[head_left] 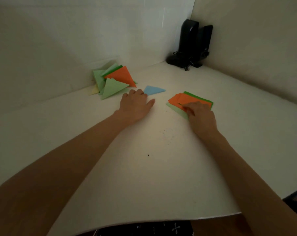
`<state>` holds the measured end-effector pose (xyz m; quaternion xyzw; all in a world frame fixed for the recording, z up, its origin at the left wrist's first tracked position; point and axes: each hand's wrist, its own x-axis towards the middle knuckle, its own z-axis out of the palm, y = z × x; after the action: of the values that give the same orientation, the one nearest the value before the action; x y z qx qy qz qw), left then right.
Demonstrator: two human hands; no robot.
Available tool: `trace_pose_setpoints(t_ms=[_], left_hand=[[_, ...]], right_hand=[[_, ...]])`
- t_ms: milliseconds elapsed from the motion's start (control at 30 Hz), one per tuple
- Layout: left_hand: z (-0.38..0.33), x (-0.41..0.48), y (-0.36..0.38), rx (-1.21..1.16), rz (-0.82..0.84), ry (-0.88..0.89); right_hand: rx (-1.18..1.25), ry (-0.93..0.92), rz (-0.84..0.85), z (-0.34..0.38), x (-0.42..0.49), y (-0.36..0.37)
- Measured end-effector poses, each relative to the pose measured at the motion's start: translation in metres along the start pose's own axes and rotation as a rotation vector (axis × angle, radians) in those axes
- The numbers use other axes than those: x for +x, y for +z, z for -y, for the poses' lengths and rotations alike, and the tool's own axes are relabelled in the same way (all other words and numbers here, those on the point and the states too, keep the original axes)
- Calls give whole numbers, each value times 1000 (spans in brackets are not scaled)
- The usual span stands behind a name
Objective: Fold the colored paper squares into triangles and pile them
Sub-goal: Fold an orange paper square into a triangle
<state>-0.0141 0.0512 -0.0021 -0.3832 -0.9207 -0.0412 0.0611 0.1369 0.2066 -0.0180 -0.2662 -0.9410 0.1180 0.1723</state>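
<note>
Pale plain walls (59, 40) meet in a corner at the back, and the light in the room is dim. A white table (144, 167) fills the corner; its surface is smooth, with a small dark speck (148, 155) and some faint marks near the middle. Two black upright speakers (193, 41) stand in the far corner, and their dark cables (187, 65) lie bundled at their base.

At the back left, near the wall, lies a loose pile of folded paper triangles (108, 77). An orange triangle (123, 75) and a light green triangle (113, 87) are on top, and a pale yellow one (94, 90) shows at the left edge.

Just beside the pile, to its right, a single light blue paper triangle (154, 90) lies flat. The left hand (135, 106) rests palm down on the table with its fingers nearly straight, and the fingertips touch the left corner of this blue triangle.

Further right is a stack of unfolded paper squares (192, 99), orange on top, with a dark green sheet (200, 97) and a light green sheet (176, 109) showing under it. The right hand (200, 114) lies on the near side of the stack with bent fingers on the top orange sheet. I cannot tell if it pinches the sheet or only presses it.

At the near edge of the table a dark patterned cloth (161, 229) is visible.
</note>
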Motion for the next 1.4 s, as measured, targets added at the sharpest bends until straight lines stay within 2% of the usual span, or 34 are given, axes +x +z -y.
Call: trace_pose_setpoints(t_ms=[167, 267, 400, 533, 600, 700, 767, 900, 1033, 1133, 1267, 1333, 1400], left_hand=[[-5, 51, 6, -26, -6, -46], [-4, 49, 7, -43, -95, 6], [0, 17, 3, -135, -158, 112], [-6, -38, -11, -319, -138, 152], [-6, -64, -14, -326, -115, 181], [9, -94, -11, -316, -128, 232], [23, -105, -7, -328, -121, 208], [35, -117, -5, -428, -150, 131], [37, -118, -3, -553, -139, 89], [35, -117, -3, -571, -162, 73], [35, -119, -1, -574, -207, 132], [31, -120, -7, -720, -249, 65], [23, -120, -20, -1160, -153, -129]], right_hand=[[35, -87, -44, 0, 0, 3], [107, -155, -101, 4, -5, 1], [88, -221, -160, 10, -11, -2], [79, -269, -89, 25, -16, -3], [104, -330, -78, 31, -21, 0], [155, -328, 48, 43, -22, -1], [136, -284, 95, 46, -20, -1], [72, -407, 51, 49, -23, -1], [176, -294, 111, 53, -25, -1], [254, -294, 203, 56, -25, -1], [399, -268, 166, 59, -27, 3], [470, -288, 57, 59, -30, 1], [564, -416, -62, 63, -35, -5]])
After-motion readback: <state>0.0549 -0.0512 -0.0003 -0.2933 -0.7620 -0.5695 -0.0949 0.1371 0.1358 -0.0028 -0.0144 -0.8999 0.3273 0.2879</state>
